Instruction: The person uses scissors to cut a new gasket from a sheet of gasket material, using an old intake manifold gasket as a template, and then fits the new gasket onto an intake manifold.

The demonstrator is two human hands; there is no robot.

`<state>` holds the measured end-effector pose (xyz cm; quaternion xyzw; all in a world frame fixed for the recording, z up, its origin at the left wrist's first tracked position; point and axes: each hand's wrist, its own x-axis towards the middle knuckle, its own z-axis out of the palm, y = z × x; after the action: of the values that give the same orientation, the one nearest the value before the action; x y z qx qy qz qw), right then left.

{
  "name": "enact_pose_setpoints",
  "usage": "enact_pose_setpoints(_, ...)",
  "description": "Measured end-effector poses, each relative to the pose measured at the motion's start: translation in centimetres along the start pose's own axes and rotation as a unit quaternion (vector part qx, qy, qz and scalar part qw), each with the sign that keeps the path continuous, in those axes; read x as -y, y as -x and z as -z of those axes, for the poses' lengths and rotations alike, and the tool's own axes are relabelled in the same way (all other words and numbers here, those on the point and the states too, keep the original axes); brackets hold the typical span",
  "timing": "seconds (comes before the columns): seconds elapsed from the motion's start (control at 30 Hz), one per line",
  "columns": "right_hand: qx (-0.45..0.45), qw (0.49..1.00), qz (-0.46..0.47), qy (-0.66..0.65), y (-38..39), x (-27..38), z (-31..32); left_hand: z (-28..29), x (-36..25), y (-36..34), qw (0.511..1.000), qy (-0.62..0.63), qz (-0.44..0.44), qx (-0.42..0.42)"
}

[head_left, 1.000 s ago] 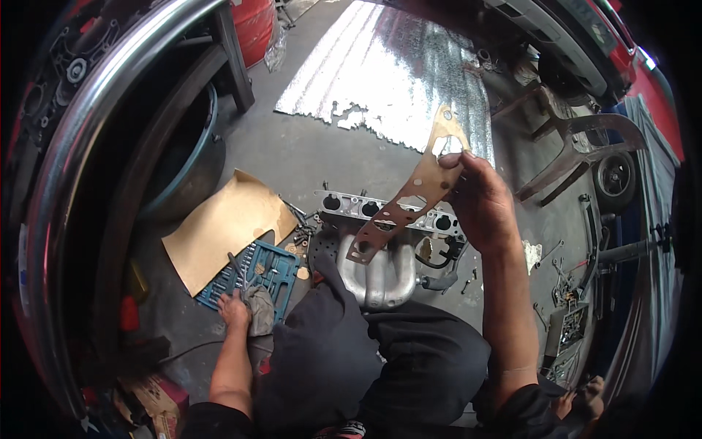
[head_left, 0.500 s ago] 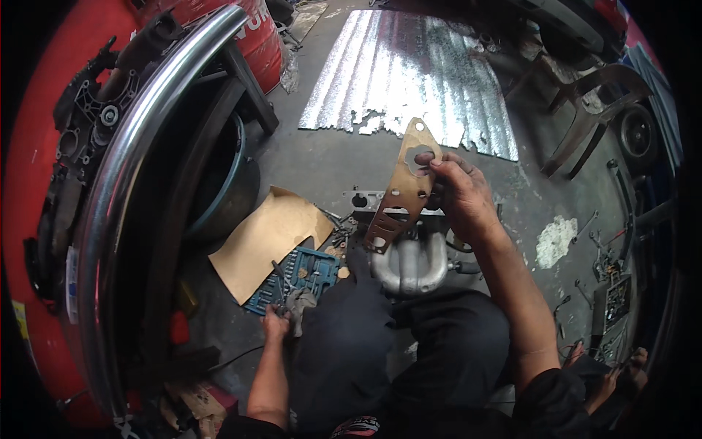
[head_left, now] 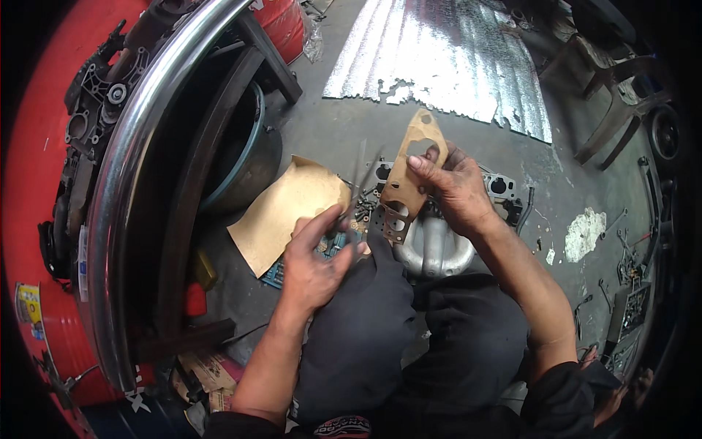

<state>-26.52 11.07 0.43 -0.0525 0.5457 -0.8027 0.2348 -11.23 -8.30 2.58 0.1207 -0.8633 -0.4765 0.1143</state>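
Fingers of your right hand (head_left: 455,192) pinch the brown gasket (head_left: 406,189) upright, so your left hand (head_left: 316,257), closed on thin scissors (head_left: 360,192), can reach its edge.

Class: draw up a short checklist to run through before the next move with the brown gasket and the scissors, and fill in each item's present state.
1. Right hand grips the brown gasket: ok.
2. Left hand holds the scissors: ok.
3. Scissor blades touching the gasket: cannot tell.
4. Gasket lifted off the metal manifold: ok.
5. Brown sheet lies flat on the floor: ok.
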Motion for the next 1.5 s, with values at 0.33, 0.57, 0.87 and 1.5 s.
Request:
enact_pose_setpoints(0.33, 0.016, 0.999, -0.009, -0.051, -0.1, -0.4, 0.1, -2.7, -2.5, -2.7, 0.995, -0.064, -0.04, 0.062)
enact_pose_setpoints(0.57, 0.016, 0.997, -0.063, -0.052, 0.3, -0.2, 0.0, -3.1, -1.8, -2.4, 0.996, -0.066, -0.039, 0.055)
enact_pose_setpoints(0.87, 0.016, 0.993, -0.072, -0.091, 0.6, -0.7, -1.5, -3.8, -2.2, -2.0, 0.997, -0.068, -0.018, 0.032)
enact_pose_setpoints(1.5, -0.022, 0.991, -0.079, -0.106, 0.4, -0.8, -2.4, -4.4, -2.9, -1.8, 0.994, -0.105, 0.011, 0.023)
